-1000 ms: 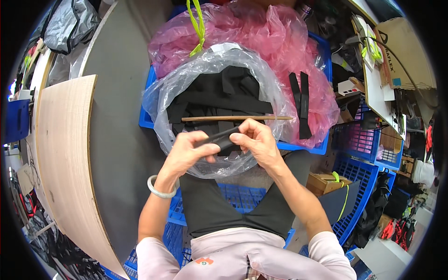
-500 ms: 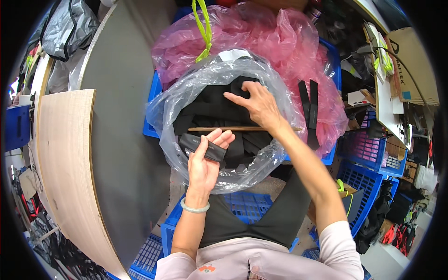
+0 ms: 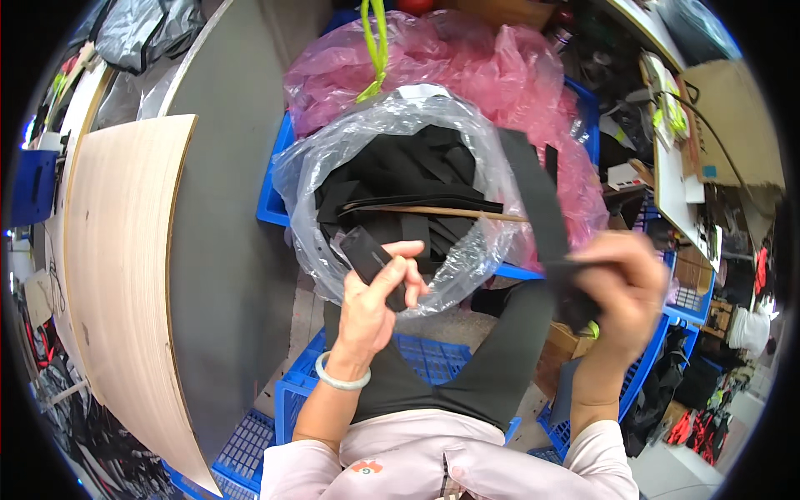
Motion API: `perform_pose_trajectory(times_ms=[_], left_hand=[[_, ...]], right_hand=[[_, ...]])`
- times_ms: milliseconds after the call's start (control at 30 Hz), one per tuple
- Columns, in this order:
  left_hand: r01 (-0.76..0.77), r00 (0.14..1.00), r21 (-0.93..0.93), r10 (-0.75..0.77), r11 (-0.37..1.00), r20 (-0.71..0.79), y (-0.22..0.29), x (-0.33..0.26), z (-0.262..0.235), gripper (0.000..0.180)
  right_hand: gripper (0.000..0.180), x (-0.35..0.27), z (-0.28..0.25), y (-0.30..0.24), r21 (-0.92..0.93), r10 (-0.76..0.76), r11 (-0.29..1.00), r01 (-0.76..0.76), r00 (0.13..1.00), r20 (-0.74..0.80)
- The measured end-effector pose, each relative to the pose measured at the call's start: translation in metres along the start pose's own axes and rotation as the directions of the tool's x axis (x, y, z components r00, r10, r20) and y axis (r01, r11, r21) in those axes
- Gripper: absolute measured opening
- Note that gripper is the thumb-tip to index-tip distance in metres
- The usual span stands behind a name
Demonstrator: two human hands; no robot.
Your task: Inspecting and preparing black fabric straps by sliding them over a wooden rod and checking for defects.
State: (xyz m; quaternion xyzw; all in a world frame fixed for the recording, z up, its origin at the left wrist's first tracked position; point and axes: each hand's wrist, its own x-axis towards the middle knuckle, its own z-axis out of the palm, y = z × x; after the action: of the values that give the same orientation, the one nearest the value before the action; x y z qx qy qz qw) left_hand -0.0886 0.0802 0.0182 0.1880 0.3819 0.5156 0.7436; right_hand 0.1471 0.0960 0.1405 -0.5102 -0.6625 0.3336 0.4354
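Note:
A clear plastic bag (image 3: 293,187), its mouth wide, holds many black fabric strips (image 3: 392,167). Over its mouth lies a thin wooden stick (image 3: 492,216), with black strips resting along it. My left hand (image 3: 367,304) is closed around a dark folded strip (image 3: 362,254) above the near rim of the bag. Off to the right of the bag, my right hand (image 3: 625,292) is smeared by motion. It grips a long black strip (image 3: 537,196) that stretches up and away over the pink plastic; more black material bunches under the fingers.
Pink plastic sheeting (image 3: 500,62) fills a blue crate (image 3: 275,179) behind the bag. A grey panel (image 3: 242,250) and a pale wooden board (image 3: 125,275) stand at left. Blue crates (image 3: 287,400) are below and at right. A yellow-green cord (image 3: 374,50) hangs above the bag.
My right hand has moved from inside the bag out to the right and nearer me, now with a long black strip. Black strips now lie along the stick. My left hand has turned and closed further.

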Motion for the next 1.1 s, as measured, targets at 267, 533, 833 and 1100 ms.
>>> perform_pose_trajectory(times_ms=[267,533,833,1100], left_hand=[[0.003,0.996,0.224,0.017,0.975,-0.085,-0.021,-0.047,0.040,0.016],[0.159,0.982,0.124,-0.144,0.979,-0.121,-0.019,-0.053,0.052,0.015],[0.421,0.895,-0.239,-0.443,0.875,-0.044,-0.013,-0.048,0.054,0.013],[0.501,0.797,-0.690,-0.589,0.522,0.133,-0.022,-0.035,0.076,0.019]], right_hand=[[0.026,-0.057,0.052,0.019,0.049,0.346,0.930,-0.364,0.913,0.216],[0.030,-0.084,0.059,0.032,-0.308,-0.163,0.931,0.193,0.979,0.121],[0.025,-0.085,0.059,0.030,-0.402,-0.260,0.878,0.259,0.964,0.054],[0.020,-0.100,-0.023,-0.045,-0.490,-0.212,0.843,0.223,0.974,0.080]])
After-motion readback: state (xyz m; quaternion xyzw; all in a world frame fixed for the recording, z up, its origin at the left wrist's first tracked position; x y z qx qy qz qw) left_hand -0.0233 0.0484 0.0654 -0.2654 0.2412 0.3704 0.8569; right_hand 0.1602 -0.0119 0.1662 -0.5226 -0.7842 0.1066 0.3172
